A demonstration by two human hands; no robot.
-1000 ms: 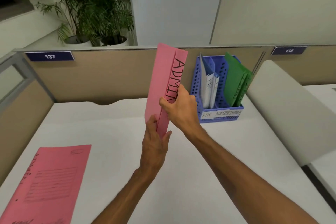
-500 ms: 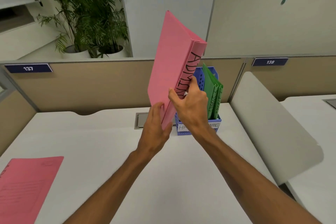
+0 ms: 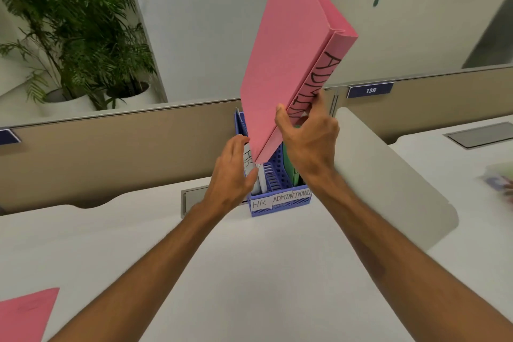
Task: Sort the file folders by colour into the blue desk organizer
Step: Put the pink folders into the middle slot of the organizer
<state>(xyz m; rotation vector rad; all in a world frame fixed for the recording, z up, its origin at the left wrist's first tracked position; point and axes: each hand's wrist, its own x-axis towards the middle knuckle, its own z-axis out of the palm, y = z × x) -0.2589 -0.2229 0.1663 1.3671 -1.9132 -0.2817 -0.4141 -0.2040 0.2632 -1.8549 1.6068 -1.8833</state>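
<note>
The pink ADMIN folder (image 3: 286,64) is held tilted above the blue desk organizer (image 3: 280,207), its long axis running from the lower corner, just over the organizer, up and to the right. That lower corner sits over the middle compartment, which carries the label ADMIN (image 3: 281,198) on the front wall. White folders (image 3: 251,166) stand in the left compartment, labelled HR, and green folders (image 3: 291,172) stand in the right one, labelled FINANCE.

The right hand (image 3: 308,141) is the nearer hand and carries the load. Its grip is closed on the folder low on the spine edge, thumb on the broad pink face and fingers behind the lettered spine. The left hand (image 3: 231,175) lies lower and to the left, fingers spread and loosely extended. It appears to touch the white folders or the organizer's left wall. Whether it still contacts the pink folder cannot be determined.

Judgement: the coming move depends on aligning the folder's lower edge with the middle slot, then lowering it along its long axis. A second pink folder (image 3: 25,316) lies flat on the table (image 3: 249,286), well apart at the lower left.
</note>
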